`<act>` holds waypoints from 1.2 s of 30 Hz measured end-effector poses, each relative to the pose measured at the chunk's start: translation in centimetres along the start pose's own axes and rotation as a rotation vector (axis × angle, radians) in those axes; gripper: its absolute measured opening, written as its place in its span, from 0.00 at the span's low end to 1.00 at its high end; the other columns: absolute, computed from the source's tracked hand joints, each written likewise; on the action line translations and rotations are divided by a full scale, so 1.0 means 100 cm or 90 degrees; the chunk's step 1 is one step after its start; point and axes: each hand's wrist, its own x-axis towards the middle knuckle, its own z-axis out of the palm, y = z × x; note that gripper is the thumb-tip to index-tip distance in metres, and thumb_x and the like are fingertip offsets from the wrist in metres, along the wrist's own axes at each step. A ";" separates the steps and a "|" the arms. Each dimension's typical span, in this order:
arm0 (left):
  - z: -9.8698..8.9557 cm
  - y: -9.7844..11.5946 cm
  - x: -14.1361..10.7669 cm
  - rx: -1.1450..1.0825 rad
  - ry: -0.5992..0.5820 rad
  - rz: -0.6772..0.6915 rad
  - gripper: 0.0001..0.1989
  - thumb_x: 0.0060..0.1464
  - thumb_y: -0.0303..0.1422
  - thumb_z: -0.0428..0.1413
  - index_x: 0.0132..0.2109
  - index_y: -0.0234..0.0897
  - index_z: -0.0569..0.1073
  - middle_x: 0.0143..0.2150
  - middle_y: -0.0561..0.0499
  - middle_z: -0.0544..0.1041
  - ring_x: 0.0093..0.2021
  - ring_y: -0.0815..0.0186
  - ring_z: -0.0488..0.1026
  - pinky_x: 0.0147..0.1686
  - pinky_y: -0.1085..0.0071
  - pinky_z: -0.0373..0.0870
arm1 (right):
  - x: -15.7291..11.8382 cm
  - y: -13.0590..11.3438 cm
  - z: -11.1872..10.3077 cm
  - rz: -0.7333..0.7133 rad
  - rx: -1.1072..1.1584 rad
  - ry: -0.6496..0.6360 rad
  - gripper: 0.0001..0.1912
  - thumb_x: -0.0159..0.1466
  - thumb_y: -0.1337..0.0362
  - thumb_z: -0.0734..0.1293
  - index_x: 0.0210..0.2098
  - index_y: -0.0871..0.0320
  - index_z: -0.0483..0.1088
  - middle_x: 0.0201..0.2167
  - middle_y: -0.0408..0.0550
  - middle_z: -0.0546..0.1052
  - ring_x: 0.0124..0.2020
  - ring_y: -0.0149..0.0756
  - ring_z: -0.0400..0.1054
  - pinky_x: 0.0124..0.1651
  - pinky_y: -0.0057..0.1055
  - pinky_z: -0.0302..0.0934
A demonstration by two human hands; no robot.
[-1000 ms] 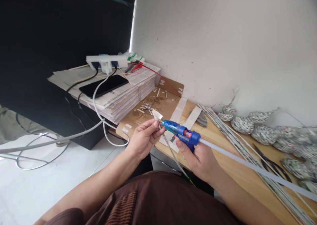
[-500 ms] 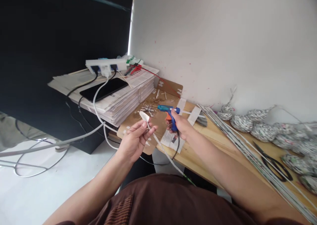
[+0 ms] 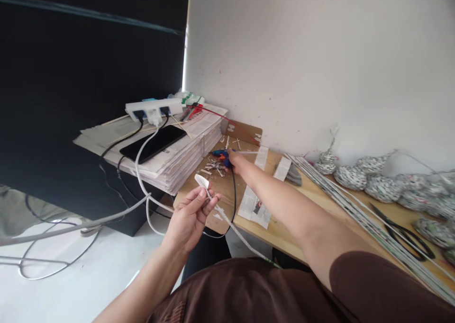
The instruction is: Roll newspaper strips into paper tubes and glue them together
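Observation:
Between the thumb and fingers of my left hand [image 3: 194, 209] is pinched a rolled paper tube [image 3: 241, 236], its flat white end flaring out above my fingertips. The tube trails down to the right toward my lap. My right hand [image 3: 235, 162] is stretched out over the cardboard, wrapped round a blue glue gun [image 3: 222, 153] with an orange trigger. A clear glue stick juts from the gun's back, and its nozzle points left above small paper scraps [image 3: 215, 165]. Its black cord hangs from my hand to the table edge.
Left stands a newspaper stack [image 3: 192, 157] bearing a phone [image 3: 152, 143] and a power strip [image 3: 154, 109]. Newspaper strips [image 3: 254, 204] lie on the wooden table, with long paper tubes [image 3: 330, 195], black scissors [image 3: 405, 237] and woven paper shapes [image 3: 373, 185] to the right.
My right hand has carried the glue gun forward and left, away from the paper tube, to just above the scraps. My left hand keeps its pinch on the tube, slightly lower in view.

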 end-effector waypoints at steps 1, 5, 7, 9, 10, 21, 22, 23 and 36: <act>-0.001 0.000 0.001 0.000 -0.001 -0.001 0.04 0.52 0.22 0.58 0.36 0.30 0.76 0.34 0.47 0.78 0.37 0.65 0.79 0.40 0.76 0.77 | -0.001 -0.001 0.001 0.007 -0.007 -0.004 0.27 0.69 0.46 0.45 0.40 0.61 0.63 0.14 0.39 0.63 0.11 0.28 0.59 0.15 0.26 0.60; -0.002 -0.001 0.003 -0.001 0.001 -0.006 0.04 0.52 0.22 0.58 0.36 0.30 0.76 0.33 0.47 0.78 0.36 0.66 0.79 0.40 0.76 0.77 | -0.014 -0.003 -0.001 0.013 -0.055 -0.004 0.26 0.68 0.46 0.49 0.37 0.61 0.65 0.16 0.43 0.66 0.15 0.31 0.64 0.21 0.30 0.66; -0.001 -0.003 0.005 0.002 -0.006 -0.007 0.04 0.52 0.22 0.58 0.36 0.29 0.76 0.33 0.47 0.78 0.36 0.66 0.79 0.40 0.76 0.77 | -0.026 -0.002 -0.006 -0.007 -0.087 0.006 0.24 0.66 0.45 0.55 0.35 0.59 0.66 0.19 0.45 0.69 0.19 0.33 0.66 0.24 0.31 0.66; 0.003 -0.005 0.006 0.005 -0.015 -0.008 0.04 0.52 0.23 0.59 0.37 0.30 0.76 0.33 0.47 0.78 0.37 0.65 0.79 0.40 0.75 0.77 | -0.045 0.001 -0.016 -0.041 -0.121 0.017 0.19 0.63 0.47 0.63 0.31 0.58 0.68 0.22 0.47 0.71 0.24 0.34 0.68 0.26 0.29 0.65; 0.005 -0.006 0.007 0.007 -0.019 -0.010 0.04 0.52 0.23 0.59 0.37 0.30 0.76 0.33 0.47 0.78 0.37 0.65 0.79 0.40 0.75 0.77 | -0.057 0.004 -0.021 -0.058 -0.134 0.017 0.17 0.60 0.50 0.67 0.28 0.58 0.68 0.24 0.47 0.72 0.27 0.35 0.70 0.28 0.27 0.65; 0.045 -0.034 0.008 0.054 -0.123 -0.035 0.09 0.49 0.28 0.62 0.39 0.31 0.78 0.34 0.47 0.79 0.30 0.74 0.74 0.29 0.82 0.69 | -0.188 0.067 -0.058 -0.269 -0.126 -0.113 0.18 0.60 0.54 0.67 0.45 0.56 0.63 0.29 0.42 0.73 0.21 0.27 0.67 0.26 0.27 0.65; 0.048 -0.038 0.007 0.062 -0.135 -0.033 0.09 0.48 0.29 0.63 0.39 0.31 0.78 0.35 0.47 0.79 0.30 0.74 0.73 0.29 0.82 0.69 | -0.191 0.068 -0.063 -0.297 -0.170 -0.070 0.17 0.61 0.54 0.66 0.45 0.56 0.64 0.27 0.41 0.73 0.20 0.27 0.66 0.23 0.25 0.63; 0.050 -0.041 0.006 0.071 -0.145 -0.033 0.09 0.48 0.29 0.63 0.39 0.31 0.78 0.36 0.47 0.79 0.31 0.74 0.73 0.29 0.82 0.68 | -0.194 0.069 -0.068 -0.321 -0.210 -0.035 0.15 0.62 0.54 0.66 0.44 0.56 0.64 0.25 0.41 0.73 0.19 0.27 0.65 0.22 0.25 0.61; 0.066 -0.059 -0.004 0.173 -0.224 -0.086 0.10 0.49 0.31 0.63 0.40 0.31 0.80 0.33 0.48 0.77 0.30 0.75 0.69 0.26 0.82 0.66 | -0.221 0.079 -0.107 -0.292 -0.193 -0.049 0.11 0.64 0.56 0.62 0.33 0.58 0.65 0.24 0.41 0.71 0.18 0.24 0.63 0.20 0.22 0.57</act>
